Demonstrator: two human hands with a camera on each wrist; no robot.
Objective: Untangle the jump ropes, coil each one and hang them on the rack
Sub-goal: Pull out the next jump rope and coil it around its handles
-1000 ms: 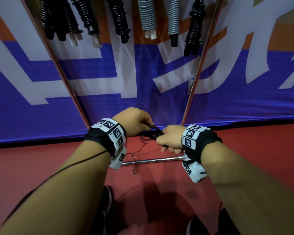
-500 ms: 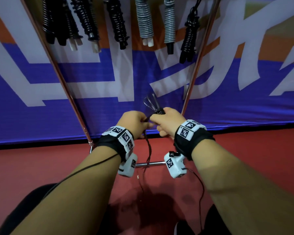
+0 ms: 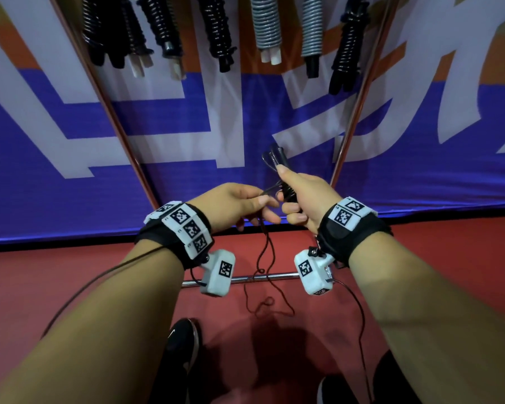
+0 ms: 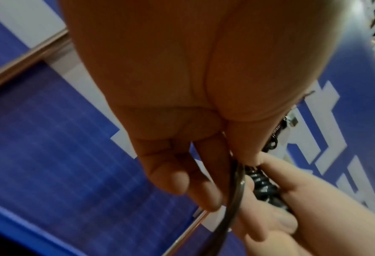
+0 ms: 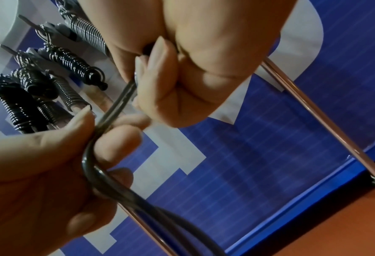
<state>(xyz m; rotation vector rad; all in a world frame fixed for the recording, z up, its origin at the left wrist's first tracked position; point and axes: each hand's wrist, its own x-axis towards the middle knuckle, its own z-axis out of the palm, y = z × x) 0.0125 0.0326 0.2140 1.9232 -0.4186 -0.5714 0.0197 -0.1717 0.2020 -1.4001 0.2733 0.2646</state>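
Blue banner point(image 3: 70, 135) behind my rack point(image 3: 350, 118), coiled ropes point(image 3: 216, 30) hanging above. My right hand point(image 3: 301, 196) grips the wound black jump rope point(image 3: 278, 158) upright; left hand point(image 3: 231, 205) pinches its loose cord, which trails to the red floor point(image 3: 70, 272).

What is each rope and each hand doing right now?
Thin black jump rope: partly coiled around its handles, tail trailing loose to the red floor.
Right hand: grips the coiled bundle.
Left hand: pinches the rope's loose strand.
Black and grey coiled ropes: hanging from the rack.
Copper-coloured metal rack: standing upright.
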